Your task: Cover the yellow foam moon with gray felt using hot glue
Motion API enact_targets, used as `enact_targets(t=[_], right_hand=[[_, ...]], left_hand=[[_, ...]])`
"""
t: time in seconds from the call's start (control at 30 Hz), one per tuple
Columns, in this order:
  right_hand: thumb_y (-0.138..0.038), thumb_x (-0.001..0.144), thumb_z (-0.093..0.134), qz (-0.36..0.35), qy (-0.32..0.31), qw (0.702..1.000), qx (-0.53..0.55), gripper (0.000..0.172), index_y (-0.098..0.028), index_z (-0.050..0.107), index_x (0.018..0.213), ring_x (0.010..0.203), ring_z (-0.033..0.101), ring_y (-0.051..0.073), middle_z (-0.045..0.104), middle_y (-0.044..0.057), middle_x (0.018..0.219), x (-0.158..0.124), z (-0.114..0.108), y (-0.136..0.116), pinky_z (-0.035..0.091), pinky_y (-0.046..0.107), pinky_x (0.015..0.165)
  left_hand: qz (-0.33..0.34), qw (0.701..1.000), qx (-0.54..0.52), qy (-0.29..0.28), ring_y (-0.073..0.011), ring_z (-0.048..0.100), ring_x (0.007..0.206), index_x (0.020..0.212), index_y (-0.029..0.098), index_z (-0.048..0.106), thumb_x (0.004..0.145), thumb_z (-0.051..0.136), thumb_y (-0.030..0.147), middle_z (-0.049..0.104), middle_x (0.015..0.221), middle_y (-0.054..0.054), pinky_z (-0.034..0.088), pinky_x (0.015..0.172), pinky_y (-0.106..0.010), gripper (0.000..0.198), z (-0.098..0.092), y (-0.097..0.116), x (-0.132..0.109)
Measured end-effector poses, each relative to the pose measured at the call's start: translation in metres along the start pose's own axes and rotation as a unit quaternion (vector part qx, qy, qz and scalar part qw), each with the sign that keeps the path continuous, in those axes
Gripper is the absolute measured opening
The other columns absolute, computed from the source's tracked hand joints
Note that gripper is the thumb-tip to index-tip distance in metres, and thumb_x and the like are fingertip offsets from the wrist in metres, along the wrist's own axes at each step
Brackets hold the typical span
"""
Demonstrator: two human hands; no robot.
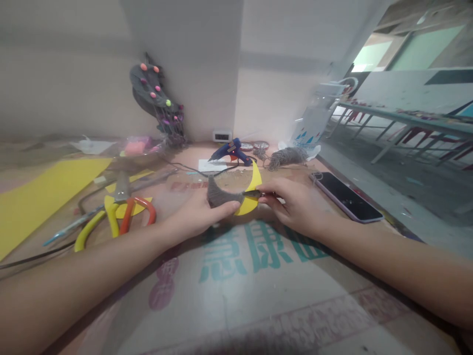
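Observation:
A yellow crescent (255,180), its left part wrapped in grey yarn (223,192), is held up over the table in front of me. My left hand (201,209) grips the wrapped end, with the thumb lying along its lower edge. At the bare yellow part, the fingers of my right hand (286,202) pinch a small dark strand (252,194) that looks like grey yarn and meets the edge of the wrapping. My fingers hide part of the strand.
Scissors (127,214), a pen (68,228) and yellow sheet (55,192) lie left. Behind the crescent are a blue glue gun (231,149), a small digital clock (222,135) and a yarn bundle (288,157). A phone (349,197) lies right; a decorated grey crescent (153,91) stands against the wall.

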State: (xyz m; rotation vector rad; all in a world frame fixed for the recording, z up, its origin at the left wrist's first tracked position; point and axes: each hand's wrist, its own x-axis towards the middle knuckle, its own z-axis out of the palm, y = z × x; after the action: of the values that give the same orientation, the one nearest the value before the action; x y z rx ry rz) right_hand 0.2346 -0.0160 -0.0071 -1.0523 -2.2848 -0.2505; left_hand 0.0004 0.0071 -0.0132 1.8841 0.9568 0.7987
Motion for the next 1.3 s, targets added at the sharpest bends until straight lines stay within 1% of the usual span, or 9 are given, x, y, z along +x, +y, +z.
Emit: enact_targets(t=[0.2, 0.37, 0.53, 0.77, 0.87, 1.0, 1.13, 1.2, 1.3], right_hand=[[-0.023, 0.089, 0.051, 0.009, -0.003, 1.0, 0.0, 0.017, -0.015, 0.064, 0.097, 0.081, 0.065, 0.018, 0.071, 0.007, 0.09, 0.0003, -0.0014, -0.0019, 0.051, 0.03, 0.071], [-0.025, 0.089, 0.05, 0.037, 0.005, 0.999, 0.023, 0.02, -0.015, 0.062, 0.102, 0.076, 0.064, 0.017, 0.07, 0.007, 0.092, 0.0, -0.0034, -0.0035, 0.05, 0.028, 0.066], [-0.027, 0.09, 0.049, 0.02, 0.0, 1.0, 0.009, 0.02, -0.015, 0.062, 0.1, 0.074, 0.063, 0.017, 0.07, 0.008, 0.088, 0.0003, -0.0018, -0.0016, 0.049, 0.028, 0.065], [-0.024, 0.09, 0.049, 0.006, -0.02, 1.0, -0.023, 0.02, -0.014, 0.063, 0.101, 0.08, 0.064, 0.018, 0.07, 0.008, 0.091, 0.0006, -0.0027, -0.0019, 0.048, 0.028, 0.07], [-0.024, 0.09, 0.049, 0.008, -0.024, 0.999, -0.022, 0.02, -0.015, 0.063, 0.1, 0.08, 0.064, 0.017, 0.07, 0.007, 0.091, 0.0017, -0.0042, -0.0029, 0.048, 0.028, 0.069], [-0.023, 0.09, 0.05, 0.014, -0.031, 0.999, -0.019, 0.018, -0.016, 0.064, 0.098, 0.08, 0.065, 0.017, 0.071, 0.006, 0.09, 0.0028, -0.0048, -0.0048, 0.048, 0.027, 0.069], [-0.022, 0.089, 0.05, 0.046, 0.007, 0.999, 0.027, 0.018, -0.015, 0.06, 0.103, 0.074, 0.063, 0.015, 0.069, 0.007, 0.089, 0.0012, -0.0026, -0.0048, 0.047, 0.025, 0.065], [-0.023, 0.089, 0.05, 0.066, 0.029, 0.996, 0.048, 0.02, -0.015, 0.056, 0.106, 0.069, 0.06, 0.014, 0.066, 0.006, 0.083, 0.0001, -0.0018, -0.0045, 0.046, 0.025, 0.062], [-0.028, 0.087, 0.052, 0.099, 0.031, 0.991, 0.08, 0.02, -0.017, 0.052, 0.104, 0.068, 0.058, 0.014, 0.062, 0.004, 0.081, -0.0006, -0.0013, -0.0049, 0.046, 0.025, 0.062]], left_hand=[[-0.007, 1.0, 0.005, -0.005, -0.0156, 0.056, 0.058, 0.093, 0.019, 0.064, 0.078, 0.061, 0.042, 0.058, 0.055, 0.003, 0.042, 0.052, -0.023, 0.027, 0.0001, 0.001, -0.0003], [-0.014, 1.0, -0.017, -0.014, -0.0147, 0.054, 0.054, 0.092, 0.018, 0.065, 0.079, 0.06, 0.041, 0.058, 0.054, 0.003, 0.042, 0.049, -0.023, 0.027, 0.0001, -0.0004, -0.0007], [-0.015, 1.0, -0.019, -0.017, -0.0153, 0.055, 0.055, 0.087, 0.019, 0.064, 0.078, 0.059, 0.042, 0.057, 0.054, 0.003, 0.042, 0.05, -0.023, 0.025, 0.0001, -0.0023, -0.0001], [-0.009, 1.0, -0.006, -0.017, -0.0129, 0.052, 0.056, 0.099, 0.018, 0.063, 0.08, 0.06, 0.039, 0.057, 0.058, 0.005, 0.041, 0.053, -0.022, 0.028, 0.0003, 0.0003, -0.0014], [-0.006, 1.0, -0.013, -0.023, -0.0117, 0.05, 0.055, 0.094, 0.018, 0.063, 0.081, 0.059, 0.04, 0.056, 0.058, 0.005, 0.04, 0.052, -0.021, 0.026, 0.0001, -0.0005, -0.0015], [-0.012, 0.999, -0.016, -0.032, -0.0108, 0.049, 0.054, 0.081, 0.017, 0.061, 0.081, 0.059, 0.041, 0.055, 0.058, 0.004, 0.038, 0.05, -0.02, 0.023, 0.0001, -0.0017, -0.0008], [-0.027, 0.999, -0.019, -0.033, -0.0108, 0.047, 0.052, 0.071, 0.017, 0.056, 0.081, 0.058, 0.043, 0.053, 0.057, 0.004, 0.037, 0.048, -0.021, 0.028, 0.0003, -0.0026, 0.0001], [-0.027, 0.999, -0.015, -0.027, -0.0109, 0.047, 0.052, 0.071, 0.017, 0.056, 0.081, 0.058, 0.043, 0.052, 0.057, 0.004, 0.037, 0.048, -0.021, 0.028, 0.0003, -0.0027, 0.0004], [-0.023, 1.0, -0.006, -0.021, -0.0117, 0.047, 0.053, 0.076, 0.016, 0.059, 0.081, 0.057, 0.043, 0.054, 0.057, 0.004, 0.039, 0.05, -0.021, 0.028, -0.0003, -0.0017, 0.0014]])
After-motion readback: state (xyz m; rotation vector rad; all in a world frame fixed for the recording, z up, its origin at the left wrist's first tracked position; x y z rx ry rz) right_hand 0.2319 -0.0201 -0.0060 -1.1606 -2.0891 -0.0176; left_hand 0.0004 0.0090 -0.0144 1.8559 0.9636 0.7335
